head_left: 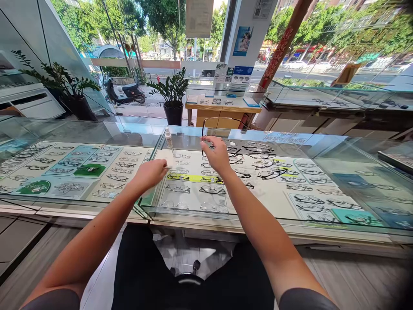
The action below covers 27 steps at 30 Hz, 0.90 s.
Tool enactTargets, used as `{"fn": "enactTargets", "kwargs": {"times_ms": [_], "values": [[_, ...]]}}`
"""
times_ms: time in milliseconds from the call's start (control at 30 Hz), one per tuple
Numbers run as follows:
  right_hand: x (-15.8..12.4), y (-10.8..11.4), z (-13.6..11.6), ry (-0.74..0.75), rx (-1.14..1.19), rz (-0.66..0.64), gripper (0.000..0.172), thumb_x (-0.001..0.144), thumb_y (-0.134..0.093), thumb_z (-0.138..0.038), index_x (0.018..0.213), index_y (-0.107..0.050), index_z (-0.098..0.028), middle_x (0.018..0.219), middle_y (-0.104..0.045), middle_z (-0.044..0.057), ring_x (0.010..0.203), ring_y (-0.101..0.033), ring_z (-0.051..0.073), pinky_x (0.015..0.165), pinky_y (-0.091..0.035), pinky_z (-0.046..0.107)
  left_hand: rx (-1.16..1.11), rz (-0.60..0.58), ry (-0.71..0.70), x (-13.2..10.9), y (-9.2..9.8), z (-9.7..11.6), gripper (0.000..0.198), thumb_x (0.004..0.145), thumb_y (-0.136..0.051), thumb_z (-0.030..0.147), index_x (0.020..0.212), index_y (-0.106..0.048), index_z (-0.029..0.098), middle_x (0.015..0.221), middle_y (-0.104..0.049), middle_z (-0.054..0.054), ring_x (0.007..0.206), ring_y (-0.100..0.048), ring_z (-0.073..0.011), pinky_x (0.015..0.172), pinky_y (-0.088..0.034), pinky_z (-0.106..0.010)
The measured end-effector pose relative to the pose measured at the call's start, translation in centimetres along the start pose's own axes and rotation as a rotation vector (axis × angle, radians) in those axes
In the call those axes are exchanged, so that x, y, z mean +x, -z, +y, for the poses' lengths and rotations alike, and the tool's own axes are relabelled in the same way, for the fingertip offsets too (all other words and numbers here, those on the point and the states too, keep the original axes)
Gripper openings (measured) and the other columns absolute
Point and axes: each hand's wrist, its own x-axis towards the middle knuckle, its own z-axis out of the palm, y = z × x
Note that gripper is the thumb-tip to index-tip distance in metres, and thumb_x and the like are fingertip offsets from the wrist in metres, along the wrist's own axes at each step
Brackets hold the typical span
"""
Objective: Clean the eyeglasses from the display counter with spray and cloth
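My right hand (215,151) pinches a pair of eyeglasses (203,128) by one dark temple, holding them up above the glass counter (129,129). Their thin rim points away from me, toward the window. Over the counter to the left, my left hand (151,173) is closed, with thumb and fingers pressed together. Whatever it may hold is too small to make out. Just beyond that hand, a small white spray bottle (168,138) stands upright on the glass. Several dark-framed eyeglasses (260,150) lie to the right of my right hand.
Rows of eyeglasses fill the display, some on green trays (89,169). Past the counter are a potted plant (173,113), a wooden table (222,111) and another display case (335,97). My legs and a stool base (189,280) are below the counter's front edge.
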Motion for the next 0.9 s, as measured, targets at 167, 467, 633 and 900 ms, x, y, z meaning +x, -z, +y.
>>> {"fn": "enactTargets", "kwargs": {"times_ms": [167, 467, 633, 900], "values": [[0.9, 1.3, -0.1, 0.012, 0.034, 0.018, 0.029, 0.097, -0.069, -0.047, 0.111, -0.085, -0.026, 0.124, -0.087, 0.008, 0.123, -0.070, 0.032, 0.110, -0.055, 0.053, -0.583, 0.148, 0.064, 3.4, 3.3, 3.2, 0.023, 0.094, -0.066, 0.039, 0.080, -0.056, 0.024, 0.075, -0.060, -0.004, 0.069, -0.057, -0.0227, 0.071, -0.048, -0.036], [1.7, 3.4, 0.0, -0.046, 0.166, 0.019, 0.032, 0.096, -0.071, -0.053, 0.108, -0.085, -0.027, 0.121, -0.086, 0.008, 0.122, -0.073, 0.029, 0.104, -0.056, 0.047, -1.348, -0.067, 0.006, 9.6, 0.8, 8.0, 0.026, 0.083, -0.079, 0.035, 0.098, -0.066, 0.018, 0.088, -0.072, -0.004, 0.079, -0.070, -0.0193, 0.076, -0.059, -0.032], [1.2, 3.2, -1.3, -0.073, 0.307, -0.119, 0.032, 0.096, -0.073, -0.054, 0.100, -0.086, -0.025, 0.113, -0.087, 0.007, 0.112, -0.076, 0.027, 0.104, -0.056, 0.045, -1.395, -0.067, -0.066, 9.4, -1.5, 6.8, 0.055, 0.067, -0.093, 0.019, 0.115, -0.067, 0.019, 0.097, -0.079, -0.005, 0.094, -0.078, -0.0205, 0.096, -0.062, -0.037], [-0.5, 2.0, -3.4, -0.100, 0.303, -0.369, 0.038, 0.097, -0.076, -0.062, 0.094, -0.088, -0.027, 0.107, -0.087, 0.005, 0.106, -0.075, 0.028, 0.104, -0.056, 0.046, -1.334, 0.029, -0.065, 7.9, -2.0, 7.5, 0.046, 0.083, -0.095, 0.050, 0.104, -0.064, 0.023, 0.087, -0.074, 0.001, 0.070, -0.068, -0.0137, 0.066, -0.055, -0.027]]}}
